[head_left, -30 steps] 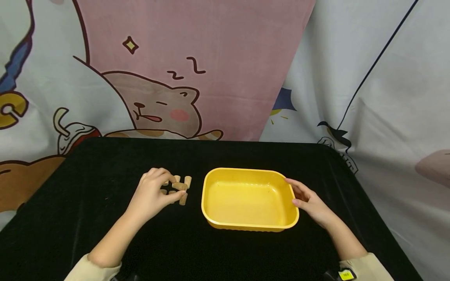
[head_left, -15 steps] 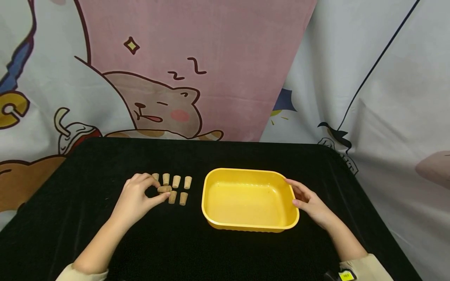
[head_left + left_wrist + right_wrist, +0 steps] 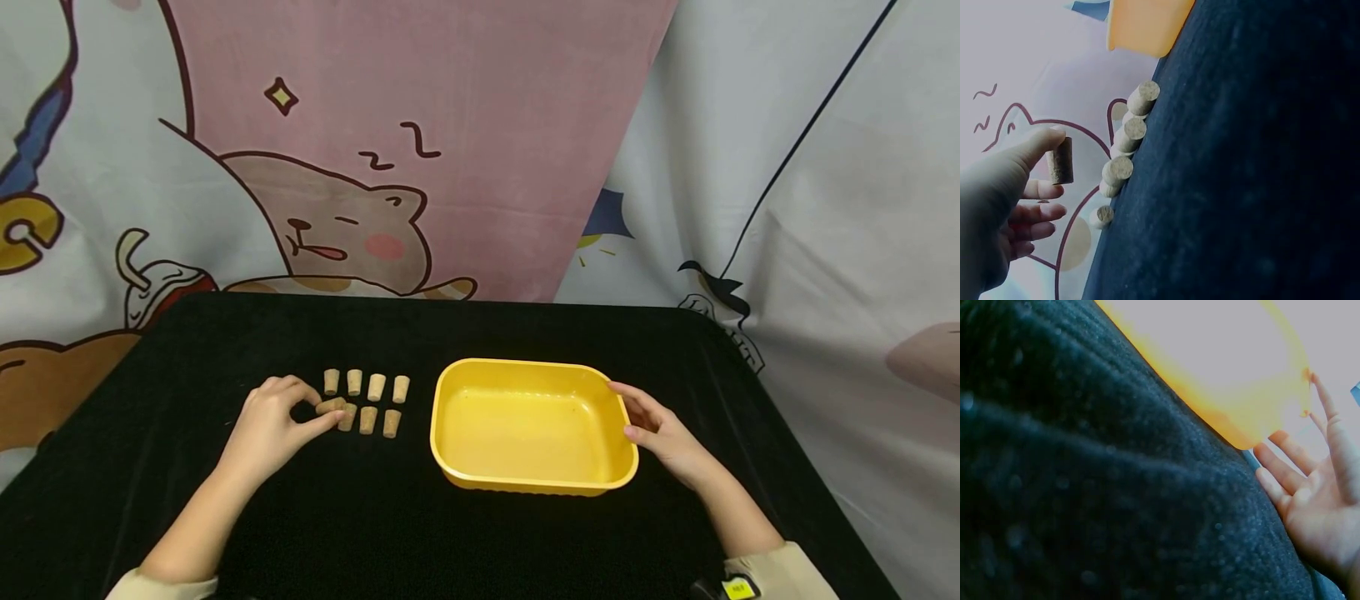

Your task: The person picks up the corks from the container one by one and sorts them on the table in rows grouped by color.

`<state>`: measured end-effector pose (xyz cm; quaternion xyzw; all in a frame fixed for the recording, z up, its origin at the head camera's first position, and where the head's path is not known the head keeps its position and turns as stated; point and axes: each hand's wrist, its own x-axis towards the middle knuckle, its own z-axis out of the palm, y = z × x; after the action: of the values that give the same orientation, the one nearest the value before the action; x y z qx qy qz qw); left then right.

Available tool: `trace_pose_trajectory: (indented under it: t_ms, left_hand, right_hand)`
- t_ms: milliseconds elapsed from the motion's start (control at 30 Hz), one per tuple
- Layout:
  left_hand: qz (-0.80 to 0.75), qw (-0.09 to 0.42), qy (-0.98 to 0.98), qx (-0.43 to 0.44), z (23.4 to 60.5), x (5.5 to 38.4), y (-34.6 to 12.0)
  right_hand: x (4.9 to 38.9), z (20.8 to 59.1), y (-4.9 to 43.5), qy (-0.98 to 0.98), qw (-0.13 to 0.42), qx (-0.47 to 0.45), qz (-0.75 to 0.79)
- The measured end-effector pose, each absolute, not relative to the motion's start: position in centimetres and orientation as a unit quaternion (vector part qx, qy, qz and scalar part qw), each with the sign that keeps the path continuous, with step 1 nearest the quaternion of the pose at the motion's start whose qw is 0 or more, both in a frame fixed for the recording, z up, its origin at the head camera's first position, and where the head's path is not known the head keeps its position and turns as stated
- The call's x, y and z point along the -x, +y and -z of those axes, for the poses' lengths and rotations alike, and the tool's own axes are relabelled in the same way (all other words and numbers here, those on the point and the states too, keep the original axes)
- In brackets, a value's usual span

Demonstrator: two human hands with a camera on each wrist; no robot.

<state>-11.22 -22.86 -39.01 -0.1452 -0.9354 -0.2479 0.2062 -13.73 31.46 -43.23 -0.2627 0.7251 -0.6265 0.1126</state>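
Between thumb and forefinger, my left hand (image 3: 272, 427) pinches a tapered cork stopper (image 3: 1061, 161), tilted on its side in the head view. It hovers at the left end of a front row of cork stoppers (image 3: 367, 421); in the left wrist view it shows apart from the others. Behind them stands a back row of several more cork stoppers (image 3: 377, 387). At the right end of a yellow plastic basin (image 3: 532, 483), my right hand (image 3: 666, 433) touches the rim and outer wall with nearly straight, spread fingers. The basin has nothing inside.
A black cloth (image 3: 450, 542) covers the table. Beyond its back edge hangs a printed curtain (image 3: 510, 150) with a sleeping cartoon animal. The basin stands just right of the cork rows.
My left hand has moved left along the front row with a cork stopper pinched in it, and more upright stoppers now show there. My right hand stays at the basin.
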Motion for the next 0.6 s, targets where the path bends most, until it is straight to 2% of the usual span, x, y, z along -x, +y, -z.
trace_pose_trajectory:
  t_ms: [267,600]
  left_hand:
    - [0.233,0.158,-0.953,0.111,39.5,11.2,-24.0]
    - [0.233,0.123,-0.961,0.087,40.5,11.6,-24.7]
  right_hand:
    - [13.7,43.1,31.3,0.730,0.112,0.255,0.623]
    - [13.6,43.0,31.2,0.721,0.107,0.271,0.629]
